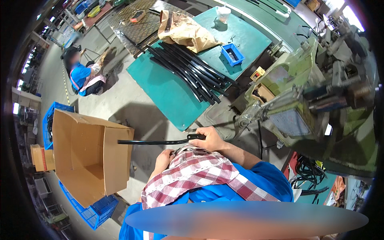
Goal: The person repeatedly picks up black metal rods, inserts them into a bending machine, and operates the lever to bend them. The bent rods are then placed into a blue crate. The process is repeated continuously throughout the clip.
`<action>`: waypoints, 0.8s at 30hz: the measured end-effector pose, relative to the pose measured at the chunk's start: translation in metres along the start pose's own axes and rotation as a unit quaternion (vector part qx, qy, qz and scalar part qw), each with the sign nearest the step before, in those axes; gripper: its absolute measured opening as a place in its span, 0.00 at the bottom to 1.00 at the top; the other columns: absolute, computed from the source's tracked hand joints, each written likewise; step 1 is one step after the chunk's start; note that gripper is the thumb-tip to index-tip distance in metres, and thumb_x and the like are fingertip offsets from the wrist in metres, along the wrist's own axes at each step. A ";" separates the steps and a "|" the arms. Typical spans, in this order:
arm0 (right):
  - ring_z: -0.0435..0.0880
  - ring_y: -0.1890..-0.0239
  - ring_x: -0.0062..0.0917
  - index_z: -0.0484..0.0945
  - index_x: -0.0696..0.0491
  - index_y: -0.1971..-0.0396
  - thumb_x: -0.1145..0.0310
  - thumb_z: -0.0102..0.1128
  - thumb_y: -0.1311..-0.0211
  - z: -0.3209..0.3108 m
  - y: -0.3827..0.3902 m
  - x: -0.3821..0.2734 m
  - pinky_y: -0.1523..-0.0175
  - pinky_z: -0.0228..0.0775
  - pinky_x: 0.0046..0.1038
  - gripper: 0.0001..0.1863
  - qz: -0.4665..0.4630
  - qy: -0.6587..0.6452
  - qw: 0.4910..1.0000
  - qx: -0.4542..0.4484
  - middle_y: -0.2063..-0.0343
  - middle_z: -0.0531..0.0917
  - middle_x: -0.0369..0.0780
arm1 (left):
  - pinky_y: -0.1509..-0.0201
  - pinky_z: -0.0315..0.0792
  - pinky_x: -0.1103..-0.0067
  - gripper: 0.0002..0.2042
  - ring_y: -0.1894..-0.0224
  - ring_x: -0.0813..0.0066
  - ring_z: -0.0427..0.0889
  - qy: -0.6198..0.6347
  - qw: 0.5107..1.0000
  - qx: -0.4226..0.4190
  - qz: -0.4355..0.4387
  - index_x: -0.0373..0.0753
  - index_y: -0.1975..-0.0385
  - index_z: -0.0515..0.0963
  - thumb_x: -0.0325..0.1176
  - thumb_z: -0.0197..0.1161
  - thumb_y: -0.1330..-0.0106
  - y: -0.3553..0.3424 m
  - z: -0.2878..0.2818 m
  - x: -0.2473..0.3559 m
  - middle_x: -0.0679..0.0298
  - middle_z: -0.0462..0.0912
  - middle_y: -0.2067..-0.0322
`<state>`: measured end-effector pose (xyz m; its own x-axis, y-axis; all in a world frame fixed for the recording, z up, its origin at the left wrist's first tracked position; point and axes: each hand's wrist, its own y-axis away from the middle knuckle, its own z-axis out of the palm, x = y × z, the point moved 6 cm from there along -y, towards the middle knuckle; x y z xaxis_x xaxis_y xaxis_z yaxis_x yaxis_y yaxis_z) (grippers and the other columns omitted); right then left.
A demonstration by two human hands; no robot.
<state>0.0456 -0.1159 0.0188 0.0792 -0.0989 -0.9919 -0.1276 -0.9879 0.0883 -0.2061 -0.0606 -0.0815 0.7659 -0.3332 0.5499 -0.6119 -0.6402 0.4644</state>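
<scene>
My right hand is closed around the bracket end of a slim black metal tube. The tube points left, level across my front, and its far tip reaches the side of an open cardboard box. Against my checked apron, my left hand rests low with its fingers curled. Whatever those fingers hold, if anything, is hidden. Ahead, a green-topped table bears a pile of similar black tubes.
A crumpled brown paper sack, a blue bin of small parts and a white cup share the table. At right stands a green machine. Blue crates lie around the box. Another person sits at far left.
</scene>
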 end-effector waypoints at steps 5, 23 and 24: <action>0.67 0.80 0.10 0.75 0.57 0.80 0.66 0.65 0.44 -0.023 -0.037 0.019 0.76 0.58 0.19 0.12 0.064 -0.175 0.977 0.101 0.84 0.73 0.29 | 0.54 0.72 0.67 0.14 0.57 0.54 0.79 0.002 0.999 -0.013 0.036 0.39 0.57 0.78 0.38 0.57 0.40 -0.048 -0.021 0.002 0.53 0.80 0.61; 0.71 0.79 0.13 0.72 0.55 0.81 0.63 0.65 0.44 -0.035 -0.113 0.053 0.72 0.64 0.19 0.15 0.204 -0.235 0.879 0.360 0.84 0.73 0.31 | 0.41 0.62 0.63 0.19 0.44 0.55 0.67 -0.112 0.955 -0.047 0.272 0.38 0.51 0.72 0.33 0.62 0.42 -0.288 -0.108 0.012 0.55 0.70 0.49; 0.72 0.78 0.12 0.72 0.55 0.81 0.63 0.65 0.44 -0.039 -0.119 0.056 0.72 0.64 0.19 0.15 0.189 -0.239 0.883 0.358 0.84 0.74 0.31 | 0.39 0.59 0.62 0.21 0.42 0.54 0.65 -0.146 0.954 -0.008 0.262 0.38 0.48 0.70 0.35 0.62 0.42 -0.296 -0.108 0.009 0.54 0.68 0.47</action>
<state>0.1036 -0.0088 -0.0435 -0.5075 -0.1743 -0.8438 -0.6610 -0.5495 0.5111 -0.0399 0.2005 -0.1391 0.3758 -0.7848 0.4928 -0.9266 -0.3237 0.1911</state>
